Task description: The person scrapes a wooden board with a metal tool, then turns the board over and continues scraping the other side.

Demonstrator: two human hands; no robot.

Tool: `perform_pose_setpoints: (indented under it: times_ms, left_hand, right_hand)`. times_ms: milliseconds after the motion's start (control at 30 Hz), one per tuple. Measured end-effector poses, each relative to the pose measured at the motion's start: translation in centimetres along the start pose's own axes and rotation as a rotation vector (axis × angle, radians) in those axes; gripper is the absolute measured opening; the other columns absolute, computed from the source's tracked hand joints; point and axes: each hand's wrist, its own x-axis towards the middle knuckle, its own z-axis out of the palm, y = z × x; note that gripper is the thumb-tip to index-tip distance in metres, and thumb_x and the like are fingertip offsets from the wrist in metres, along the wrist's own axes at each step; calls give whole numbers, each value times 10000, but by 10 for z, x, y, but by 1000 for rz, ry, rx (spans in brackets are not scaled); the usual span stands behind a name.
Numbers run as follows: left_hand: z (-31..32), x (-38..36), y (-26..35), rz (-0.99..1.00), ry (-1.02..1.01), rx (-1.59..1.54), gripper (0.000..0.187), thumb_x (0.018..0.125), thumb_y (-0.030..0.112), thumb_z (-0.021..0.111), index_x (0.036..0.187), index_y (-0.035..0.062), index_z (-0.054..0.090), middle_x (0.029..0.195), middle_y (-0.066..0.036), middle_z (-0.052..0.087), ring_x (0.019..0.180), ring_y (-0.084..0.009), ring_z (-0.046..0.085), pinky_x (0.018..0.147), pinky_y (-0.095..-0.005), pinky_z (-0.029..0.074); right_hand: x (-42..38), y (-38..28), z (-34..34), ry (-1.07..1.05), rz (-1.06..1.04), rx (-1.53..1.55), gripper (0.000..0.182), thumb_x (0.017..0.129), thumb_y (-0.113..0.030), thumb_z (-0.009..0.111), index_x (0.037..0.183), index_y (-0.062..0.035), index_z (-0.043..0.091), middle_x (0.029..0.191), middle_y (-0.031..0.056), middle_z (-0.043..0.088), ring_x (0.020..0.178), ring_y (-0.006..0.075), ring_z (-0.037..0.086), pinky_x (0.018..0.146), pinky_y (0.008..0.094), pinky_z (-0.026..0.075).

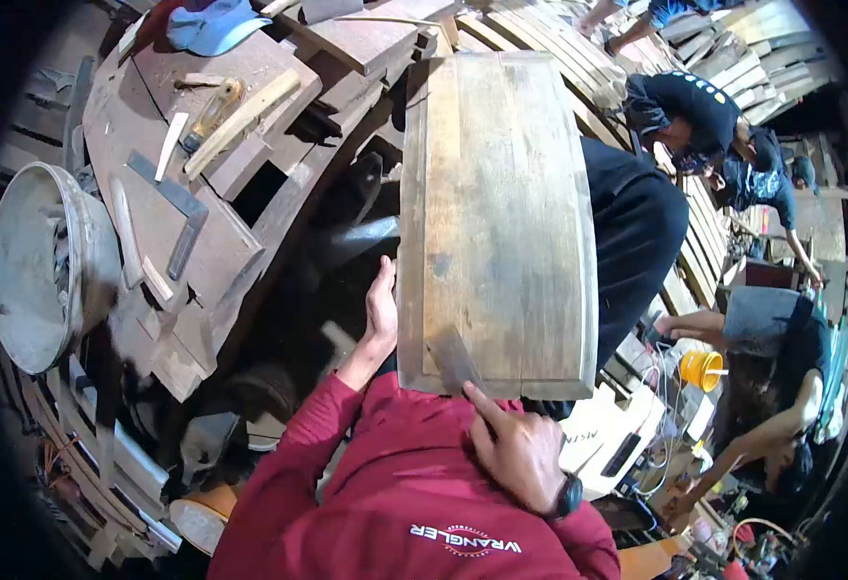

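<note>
On the lap, a long wooden board — long way pointing straight ahead, in front of the right hand, just right of the left hand. By the board's near left corner, a flat blade, gripped in the curled right hand, with one finger on top. Against its left edge, the left hand, open, no tool. Further left, a bench — with a metal square toward its near end.

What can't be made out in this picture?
All in the head view:
Wooden panel: underside faces away from the camera.
Blade: grip end covered by the right hand.
Left hand: palm side hidden at the panel's edge.
Co-worker: head cut off by the top edge.
</note>
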Motion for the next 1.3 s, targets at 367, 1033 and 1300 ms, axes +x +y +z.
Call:
perform_pose_setpoints:
  times_ms: [367, 1033, 1300]
  left_hand:
    - [0, -5, 3, -24, 19, -72, 575, 1127, 446, 322, 1412, 6, 559, 1346, -93, 634, 1217, -164, 596, 1068, -331, 450]
    - [-12, 6, -7, 55, -45, 87, 462, 1106, 322, 432, 1347, -29, 610, 1281, -84, 674, 1155, -155, 620, 1044, -310, 450]
    - [-16, 10, -16, 68, -18, 42, 446, 1102, 299, 426, 1344, -25, 615, 1294, -87, 668, 1169, -164, 619, 1024, -312, 466]
  right_hand:
    - [-8, 6, -7, 30, -7, 101, 331, 870, -185, 707, 1194, -170, 774, 537, 133, 594, 465, 284, 609, 480, 399, 477]
    - [11, -10, -4, -14, 30, -66, 392, 901, -258, 661, 1286, -214, 724, 560, 164, 620, 483, 341, 634, 504, 461, 514]
    - [14, -15, -5, -16, 11, -81, 407, 896, -232, 666, 1299, -200, 709, 556, 144, 623, 485, 334, 637, 505, 470, 509]
